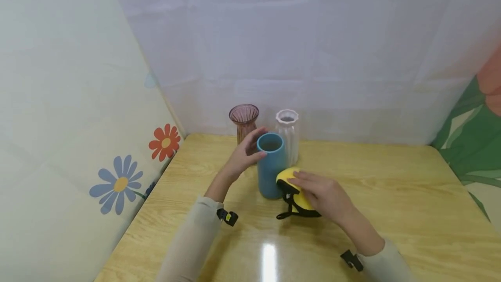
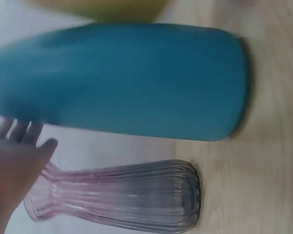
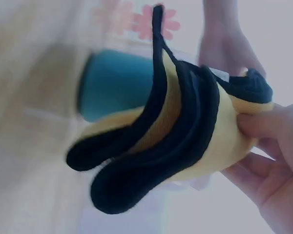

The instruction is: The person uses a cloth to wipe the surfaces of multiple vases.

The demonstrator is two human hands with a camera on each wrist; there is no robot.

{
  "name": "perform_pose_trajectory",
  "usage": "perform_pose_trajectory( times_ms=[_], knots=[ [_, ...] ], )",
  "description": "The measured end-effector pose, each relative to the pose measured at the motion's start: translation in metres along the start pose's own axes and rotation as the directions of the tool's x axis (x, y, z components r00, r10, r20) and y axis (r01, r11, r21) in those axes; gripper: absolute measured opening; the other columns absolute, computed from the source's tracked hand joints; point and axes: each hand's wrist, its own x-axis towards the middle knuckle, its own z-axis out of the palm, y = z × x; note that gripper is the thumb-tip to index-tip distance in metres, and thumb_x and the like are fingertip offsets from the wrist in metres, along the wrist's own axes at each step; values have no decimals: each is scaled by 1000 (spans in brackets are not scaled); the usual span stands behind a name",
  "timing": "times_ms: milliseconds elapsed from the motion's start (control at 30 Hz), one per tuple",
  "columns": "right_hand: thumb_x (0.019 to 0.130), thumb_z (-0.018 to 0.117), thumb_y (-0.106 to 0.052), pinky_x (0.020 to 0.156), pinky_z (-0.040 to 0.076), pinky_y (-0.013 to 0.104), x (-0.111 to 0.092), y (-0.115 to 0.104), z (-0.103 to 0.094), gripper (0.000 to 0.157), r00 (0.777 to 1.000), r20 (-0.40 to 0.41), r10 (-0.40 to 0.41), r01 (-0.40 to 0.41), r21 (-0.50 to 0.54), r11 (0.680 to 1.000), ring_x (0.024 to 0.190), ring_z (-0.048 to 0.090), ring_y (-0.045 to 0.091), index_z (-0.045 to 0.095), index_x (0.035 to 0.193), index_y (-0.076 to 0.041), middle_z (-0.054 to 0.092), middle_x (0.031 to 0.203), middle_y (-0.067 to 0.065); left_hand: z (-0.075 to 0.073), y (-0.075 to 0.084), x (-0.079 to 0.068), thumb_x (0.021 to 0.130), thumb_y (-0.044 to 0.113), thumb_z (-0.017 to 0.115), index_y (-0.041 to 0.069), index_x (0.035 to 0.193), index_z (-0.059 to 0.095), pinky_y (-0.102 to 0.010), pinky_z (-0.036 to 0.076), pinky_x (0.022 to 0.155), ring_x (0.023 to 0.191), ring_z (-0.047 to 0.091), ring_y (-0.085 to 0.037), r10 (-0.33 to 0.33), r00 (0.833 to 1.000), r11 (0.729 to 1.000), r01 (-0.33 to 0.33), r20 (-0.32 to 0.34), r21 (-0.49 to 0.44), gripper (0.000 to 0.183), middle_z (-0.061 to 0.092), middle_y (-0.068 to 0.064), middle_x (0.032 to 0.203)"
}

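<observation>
A tall blue vase (image 1: 271, 169) stands upright on the table. My left hand (image 1: 247, 153) is at its upper left side, the thumb in front near the rim and the fingers curving behind. In the left wrist view the fingertips (image 2: 35, 130) meet the vase close to its mouth. My right hand (image 1: 326, 195) grips a folded yellow cloth (image 1: 290, 174) with thick black edging and a black loop. That cloth overlaps the lower right side of the vase. Thumb and fingers pinch the cloth's yellow part in the right wrist view, where its black-edged layers gape apart.
Behind the blue vase stand a pinkish ribbed glass vase (image 1: 244, 119) on the left and a white fluted vase (image 1: 290, 140) on the right. A pale wood-grain table (image 1: 391, 195) lies underneath. White sheeting (image 1: 313, 55) hangs behind, with flower-printed sheets at both sides.
</observation>
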Motion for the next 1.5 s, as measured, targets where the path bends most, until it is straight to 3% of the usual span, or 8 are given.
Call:
perform_pose_trajectory(
  times_ms=[67, 200, 433, 567, 833, 1033, 1200, 1500],
  knots=[
    [100, 63, -8, 84, 59, 42, 6, 3, -9, 22, 998, -59, -21, 18, -50, 999, 108, 71, 34, 75, 117, -9, 72, 120, 15, 6, 4, -5, 91, 31, 76, 6, 158, 29, -51, 33, 117, 145, 39, -35, -17, 996, 998, 22, -83, 62, 86, 37, -17, 159],
    [111, 37, -25, 90, 57, 43, 16, 4, -19, 41, 995, -97, -38, 26, -120, 992, 116, 67, 34, 74, 119, -10, 70, 125, 14, 17, 7, -9, 90, 26, 77, 8, 158, 30, -53, 36, 115, 143, 41, -36, -49, 983, 989, 72, -175, 128, 84, 40, -16, 157],
    [112, 34, -22, 90, 57, 44, 24, 8, -10, 43, 987, -132, -95, 77, -141, 987, 114, 68, 33, 75, 119, -10, 71, 123, 13, 24, 6, -8, 87, 46, 77, 7, 154, 37, -51, 51, 100, 127, 55, -32, -63, 980, 981, 95, -188, 166, 87, 56, -15, 138],
    [112, 32, -21, 86, 58, 44, 25, 11, -2, 44, 981, -140, -134, 113, -150, 982, 111, 70, 33, 74, 120, -11, 72, 121, 13, 24, 6, -6, 88, 43, 77, 8, 152, 39, -47, 54, 96, 121, 59, -31, -59, 980, 980, 93, -189, 175, 82, 57, -15, 135],
    [111, 40, -19, 84, 59, 43, 27, 14, 12, 35, 981, -113, -155, 139, -136, 981, 113, 68, 34, 72, 124, -12, 71, 123, 13, 23, 7, -3, 86, 39, 80, 10, 147, 45, -46, 53, 95, 115, 61, -27, -44, 978, 961, 96, -202, 257, 76, 61, -13, 129],
    [101, 59, -8, 85, 58, 43, 28, 11, 20, 26, 984, -108, -143, 131, -114, 985, 112, 69, 35, 73, 122, -10, 72, 119, 15, 23, 8, -1, 86, 31, 79, 9, 146, 46, -46, 54, 95, 112, 63, -26, -25, 978, 942, 92, -205, 324, 72, 64, -13, 126],
    [81, 75, 3, 83, 59, 42, 26, 6, 24, 43, 987, -103, -125, 115, -105, 988, 111, 69, 36, 73, 122, -10, 71, 120, 16, 19, 9, 1, 86, 31, 78, 8, 145, 48, -45, 54, 93, 111, 64, -26, -14, 985, 932, 76, -173, 355, 70, 66, -13, 125],
    [74, 81, 4, 76, 60, 40, 17, -1, 37, 48, 990, -89, -112, 99, -133, 986, 107, 71, 35, 74, 119, -11, 72, 117, 16, 10, 7, 5, 88, 29, 76, 8, 143, 49, -45, 54, 92, 110, 64, -28, -40, 994, 914, 78, -103, 398, 65, 65, -14, 124]
  ],
)
